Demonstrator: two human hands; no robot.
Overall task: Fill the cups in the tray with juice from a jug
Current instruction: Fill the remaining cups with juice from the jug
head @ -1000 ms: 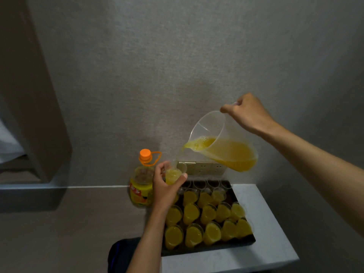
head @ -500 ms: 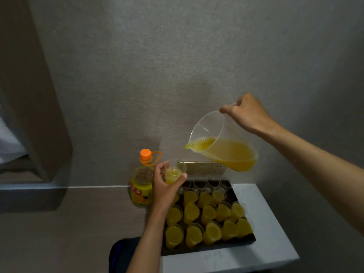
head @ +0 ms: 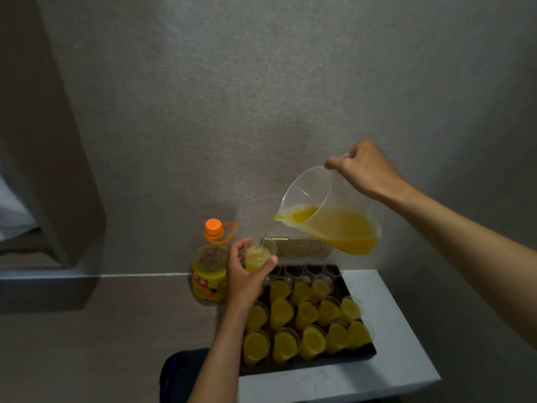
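Note:
My right hand grips the handle of a clear plastic jug, tilted with its spout down to the left; orange juice fills its lower half. A thin stream falls from the spout into a small clear cup that my left hand holds up above the tray's far left corner. The cup is more than half full. Below, a dark tray on a white table holds several cups of juice; the cups in its far row look empty.
A yellow juice bottle with an orange cap stands on the floor left of the tray, behind my left hand. The white table sits against the grey wall, with a socket plate just above it. A dark object lies beneath my left forearm.
The stream from the jug stopped half a second ago and now runs again into the held cup. The juice level in the cup has risen. Both hands have barely moved.

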